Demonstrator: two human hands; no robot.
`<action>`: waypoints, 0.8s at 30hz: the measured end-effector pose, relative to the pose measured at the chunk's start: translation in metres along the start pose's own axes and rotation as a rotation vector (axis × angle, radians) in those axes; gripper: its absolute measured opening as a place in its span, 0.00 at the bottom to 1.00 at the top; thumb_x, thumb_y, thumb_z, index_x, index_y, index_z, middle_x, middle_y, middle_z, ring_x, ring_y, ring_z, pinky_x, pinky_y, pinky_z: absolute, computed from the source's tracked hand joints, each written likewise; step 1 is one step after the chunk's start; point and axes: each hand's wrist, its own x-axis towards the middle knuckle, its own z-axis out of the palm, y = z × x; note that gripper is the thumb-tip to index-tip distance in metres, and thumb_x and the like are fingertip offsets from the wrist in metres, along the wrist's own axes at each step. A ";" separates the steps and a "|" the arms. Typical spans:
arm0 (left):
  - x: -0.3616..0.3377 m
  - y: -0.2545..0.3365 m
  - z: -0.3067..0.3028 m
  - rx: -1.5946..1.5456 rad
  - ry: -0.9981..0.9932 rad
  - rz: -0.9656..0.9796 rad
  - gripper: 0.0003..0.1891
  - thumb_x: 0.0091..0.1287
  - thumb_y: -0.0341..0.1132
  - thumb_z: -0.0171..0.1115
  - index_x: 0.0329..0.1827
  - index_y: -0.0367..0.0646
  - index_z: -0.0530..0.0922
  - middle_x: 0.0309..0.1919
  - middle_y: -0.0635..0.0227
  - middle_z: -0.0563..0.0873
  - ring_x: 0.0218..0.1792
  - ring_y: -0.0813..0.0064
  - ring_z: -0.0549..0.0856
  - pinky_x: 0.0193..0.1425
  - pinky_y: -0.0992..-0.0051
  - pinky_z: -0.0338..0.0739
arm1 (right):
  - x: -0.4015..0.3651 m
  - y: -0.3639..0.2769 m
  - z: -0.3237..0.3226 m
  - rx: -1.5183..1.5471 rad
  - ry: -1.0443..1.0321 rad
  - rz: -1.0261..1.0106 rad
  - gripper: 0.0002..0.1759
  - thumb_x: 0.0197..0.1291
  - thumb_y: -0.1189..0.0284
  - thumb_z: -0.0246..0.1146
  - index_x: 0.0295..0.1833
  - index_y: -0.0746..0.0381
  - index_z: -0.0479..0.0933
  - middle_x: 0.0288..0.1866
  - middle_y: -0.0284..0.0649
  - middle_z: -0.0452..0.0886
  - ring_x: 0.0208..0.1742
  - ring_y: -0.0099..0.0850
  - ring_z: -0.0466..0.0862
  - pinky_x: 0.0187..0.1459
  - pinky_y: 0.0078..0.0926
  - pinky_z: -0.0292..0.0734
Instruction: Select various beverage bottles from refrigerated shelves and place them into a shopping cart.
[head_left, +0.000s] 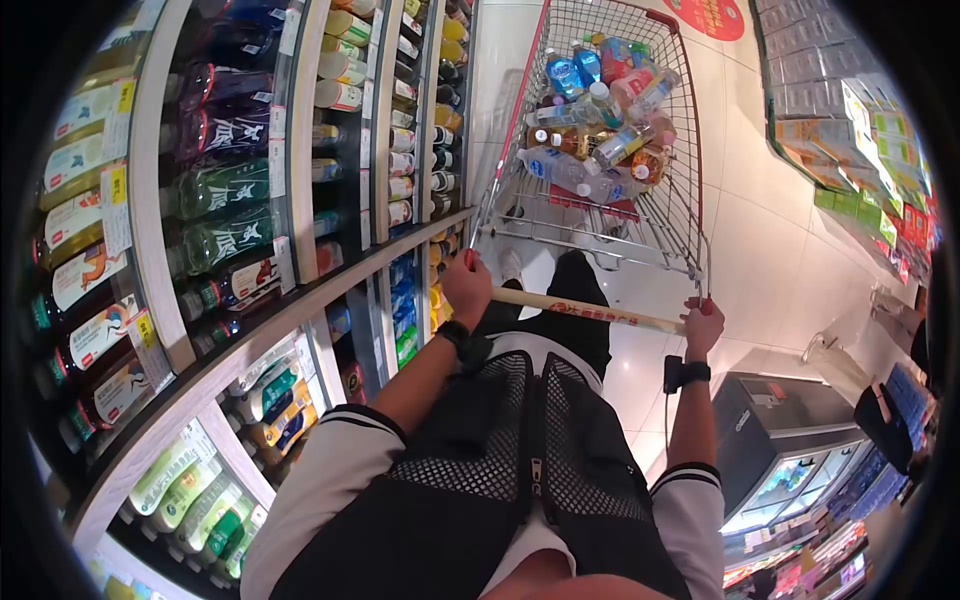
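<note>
Vest (pixel 450 500) at lower centre, left hand (pixel 466 285) and right hand (pixel 704 322) gripping cart handle (pixel 590 311); leftward drift could scrape shelf (pixel 345 273), upper left.

Right in front of you, the red-rimmed wire cart (pixel 694 140) carries jumbled bottles, blue ones (pixel 564 75) toward the far end, amber ones (pixel 648 165) and clear ones (pixel 550 166) nearer you.

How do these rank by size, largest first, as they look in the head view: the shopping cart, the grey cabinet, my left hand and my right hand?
1. Shopping cart
2. Grey cabinet
3. Left hand and right hand: too alike to rank.
</note>
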 end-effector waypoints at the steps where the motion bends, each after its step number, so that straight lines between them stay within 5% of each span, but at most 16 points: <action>1: 0.007 -0.002 -0.001 -0.023 0.020 0.007 0.09 0.68 0.38 0.64 0.42 0.44 0.87 0.31 0.50 0.88 0.37 0.43 0.87 0.42 0.50 0.80 | -0.002 -0.007 0.004 -0.010 -0.013 0.001 0.16 0.53 0.82 0.54 0.41 0.67 0.86 0.37 0.44 0.91 0.34 0.34 0.91 0.37 0.30 0.90; 15: 0.023 0.090 0.023 -0.142 0.055 -0.022 0.15 0.73 0.38 0.64 0.31 0.36 0.77 0.21 0.51 0.78 0.23 0.53 0.75 0.32 0.56 0.69 | 0.089 -0.076 -0.023 -0.405 0.077 -0.081 0.14 0.49 0.73 0.62 0.40 0.48 0.89 0.38 0.35 0.91 0.42 0.44 0.90 0.47 0.43 0.84; 21: 0.050 0.111 0.040 -0.136 0.047 -0.008 0.15 0.73 0.39 0.63 0.30 0.37 0.76 0.23 0.49 0.80 0.25 0.48 0.76 0.34 0.55 0.70 | 0.127 -0.110 -0.020 -0.501 0.085 -0.051 0.12 0.51 0.71 0.63 0.39 0.48 0.88 0.39 0.35 0.91 0.42 0.43 0.90 0.47 0.44 0.84; 24: 0.061 0.126 0.036 -0.115 0.020 0.020 0.11 0.72 0.38 0.63 0.40 0.37 0.82 0.30 0.46 0.85 0.35 0.41 0.84 0.39 0.54 0.76 | 0.141 -0.123 -0.017 -0.508 0.088 -0.065 0.11 0.51 0.71 0.63 0.40 0.48 0.87 0.39 0.35 0.91 0.43 0.43 0.90 0.47 0.44 0.84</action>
